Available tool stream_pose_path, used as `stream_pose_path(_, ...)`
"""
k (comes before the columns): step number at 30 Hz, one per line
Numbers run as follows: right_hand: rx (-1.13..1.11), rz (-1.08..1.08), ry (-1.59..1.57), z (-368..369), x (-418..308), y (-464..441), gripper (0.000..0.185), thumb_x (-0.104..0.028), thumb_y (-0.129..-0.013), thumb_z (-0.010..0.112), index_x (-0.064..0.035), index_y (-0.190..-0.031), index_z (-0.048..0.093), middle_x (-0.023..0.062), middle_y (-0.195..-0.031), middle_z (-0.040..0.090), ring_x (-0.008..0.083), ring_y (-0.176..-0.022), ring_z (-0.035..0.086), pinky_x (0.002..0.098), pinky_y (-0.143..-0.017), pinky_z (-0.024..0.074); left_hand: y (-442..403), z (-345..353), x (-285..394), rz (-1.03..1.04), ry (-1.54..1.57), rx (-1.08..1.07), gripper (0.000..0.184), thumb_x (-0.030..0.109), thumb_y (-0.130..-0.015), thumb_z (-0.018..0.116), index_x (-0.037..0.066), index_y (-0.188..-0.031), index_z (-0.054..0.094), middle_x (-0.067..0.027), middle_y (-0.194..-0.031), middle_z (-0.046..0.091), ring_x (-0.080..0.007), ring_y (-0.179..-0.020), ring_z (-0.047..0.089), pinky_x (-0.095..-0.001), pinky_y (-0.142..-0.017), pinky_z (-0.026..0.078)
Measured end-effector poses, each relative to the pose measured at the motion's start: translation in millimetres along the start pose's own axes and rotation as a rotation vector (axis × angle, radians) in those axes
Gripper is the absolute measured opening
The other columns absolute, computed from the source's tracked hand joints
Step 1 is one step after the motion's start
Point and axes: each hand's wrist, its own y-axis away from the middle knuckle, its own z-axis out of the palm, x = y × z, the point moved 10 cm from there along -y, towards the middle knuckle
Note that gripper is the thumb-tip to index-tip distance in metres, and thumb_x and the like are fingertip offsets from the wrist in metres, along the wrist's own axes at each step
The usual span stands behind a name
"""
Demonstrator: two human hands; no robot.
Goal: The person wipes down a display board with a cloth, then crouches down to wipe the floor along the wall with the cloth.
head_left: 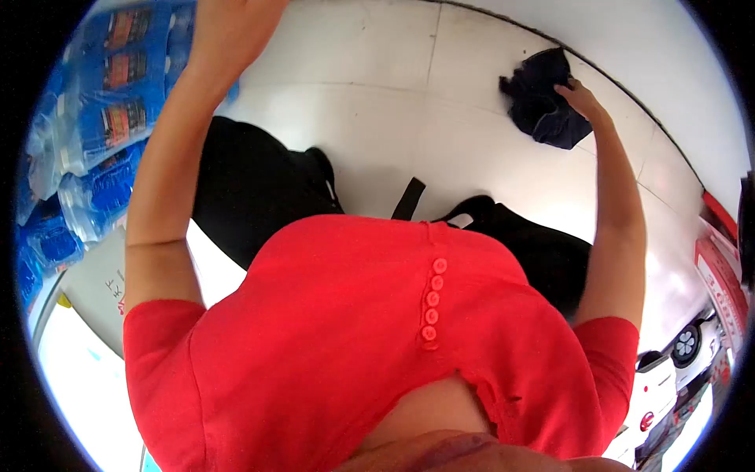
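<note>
My right hand [580, 100] grips the edge of a crumpled dark navy cloth [539, 98], its fingers closed on the fabric. The cloth lies bunched on the pale tiled floor [393, 71] close to the foot of the white wall. On the other side, my left hand [244, 27] is raised at the top edge of the view, near the shrink-wrapped packs of blue-labelled bottles [118, 71]. Its fingers are cut off by the frame, so whether it holds anything is hidden.
My black-clad legs [244, 181] are bent apart over the floor. A grey box [94, 283] stands below the packs at left. At right are a white toy car [668, 362] and a red-and-white box [720, 283]. The white wall [668, 71] borders the floor at upper right.
</note>
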Motion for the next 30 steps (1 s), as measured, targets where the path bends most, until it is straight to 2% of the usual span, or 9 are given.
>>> stream_pose_path(5, 0.472, 0.302, 0.009, 60, -43, 74, 0.088, -0.071, -0.081, 0.058, -0.0207, -0.149, 0.031, 0.0213, -0.145, 0.031, 0.0459, -0.132, 0.030, 0.0665, -0.095, 0.0389, 12, 24, -49, -0.343, 0.360, -0.122, 0.035, 0.012, -0.096, 0.055, 0.003, -0.129, 0.057, -0.0090, -0.117, 0.065, -0.0180, -0.111, 0.057, -0.0312, -0.099, 0.041)
stream_pose_path(9, 0.697, 0.059, 0.092, 108, -135, 115, 0.058, -0.044, -0.083, 0.067, -0.0136, -0.129, 0.053, 0.0180, -0.126, 0.047, 0.0413, -0.113, 0.043, 0.0551, -0.089, 0.0463, 18, 31, -76, -0.491, 0.581, -0.137, 0.034, 0.016, -0.099, 0.052, 0.002, -0.129, 0.057, -0.0052, -0.111, 0.066, -0.0117, -0.106, 0.056, -0.0287, -0.096, 0.042)
stream_pose_path(12, 0.468, -0.243, 0.109, 154, -253, 130, 0.047, -0.024, -0.075, 0.071, -0.0109, -0.118, 0.060, 0.0139, -0.112, 0.059, 0.0358, -0.111, 0.049, 0.0495, -0.096, 0.0385, 20, 32, -75, -0.531, 0.627, -0.160, 0.034, 0.017, -0.100, 0.051, 0.002, -0.129, 0.057, -0.0057, -0.112, 0.066, -0.0125, -0.106, 0.056, -0.0275, -0.095, 0.042)
stream_pose_path(17, 0.140, -0.574, -0.338, 200, -392, 133, 0.047, -0.030, -0.081, 0.074, -0.0101, -0.121, 0.059, 0.0162, -0.112, 0.061, 0.0387, -0.104, 0.054, 0.0448, -0.090, 0.0491, 28, 38, -89, -0.495, 0.673, -0.189, 0.035, 0.019, -0.100, 0.051, 0.002, -0.130, 0.056, -0.0064, -0.112, 0.066, -0.0126, -0.107, 0.056, -0.0272, -0.095, 0.042)
stream_pose_path(19, -0.046, -0.488, -0.814, 180, -404, 113, 0.051, -0.036, -0.082, 0.074, -0.0077, -0.123, 0.059, 0.0203, -0.112, 0.065, 0.0358, -0.103, 0.061, 0.0419, -0.092, 0.0481, 37, 31, -96, -0.507, 0.604, -0.203, 0.036, 0.020, -0.100, 0.051, 0.002, -0.130, 0.056, -0.0067, -0.112, 0.066, -0.0127, -0.107, 0.056, -0.0272, -0.095, 0.042)
stream_pose_path(20, -0.184, -0.456, -0.794, 142, -411, 122, 0.056, -0.036, -0.087, 0.070, 0.0018, -0.126, 0.055, 0.0137, -0.117, 0.065, 0.0200, -0.111, 0.060, 0.0330, -0.095, 0.0460, 36, 21, -93, -0.484, 0.574, -0.168, 0.037, 0.021, -0.100, 0.050, 0.002, -0.131, 0.056, -0.0070, -0.112, 0.066, -0.0135, -0.108, 0.057, -0.0277, -0.095, 0.043)
stream_pose_path(21, -0.156, -0.513, -0.738, 137, -399, 94, 0.050, -0.031, -0.088, 0.068, 0.0005, -0.126, 0.056, 0.0120, -0.114, 0.066, 0.0193, -0.107, 0.061, 0.0319, -0.094, 0.0468, 37, 17, -91, -0.485, 0.557, -0.155, 0.037, 0.022, -0.100, 0.050, 0.002, -0.131, 0.056, -0.0072, -0.112, 0.067, -0.0138, -0.108, 0.057, -0.0280, -0.095, 0.043)
stream_pose_path(24, 0.329, -0.781, -0.403, 48, -364, 104, 0.044, -0.017, -0.084, 0.069, -0.0046, -0.125, 0.059, 0.0158, -0.117, 0.065, 0.0279, -0.106, 0.063, 0.0350, -0.094, 0.0473, 38, 4, -88, -0.435, 0.570, -0.096, 0.040, 0.027, -0.099, 0.050, 0.003, -0.130, 0.057, -0.0081, -0.112, 0.068, -0.0162, -0.107, 0.059, -0.0294, -0.096, 0.043)
stream_pose_path(30, 0.058, -0.855, 0.204, 120, -275, 182, 0.056, -0.010, -0.069, 0.073, -0.0159, -0.123, 0.059, 0.0144, -0.114, 0.053, 0.0390, -0.104, 0.049, 0.0468, -0.089, 0.0480, 38, -13, -75, -0.413, 0.587, 0.024, 0.044, 0.033, -0.097, 0.052, 0.002, -0.128, 0.060, -0.0095, -0.110, 0.070, -0.0175, -0.106, 0.061, -0.0299, -0.097, 0.043)
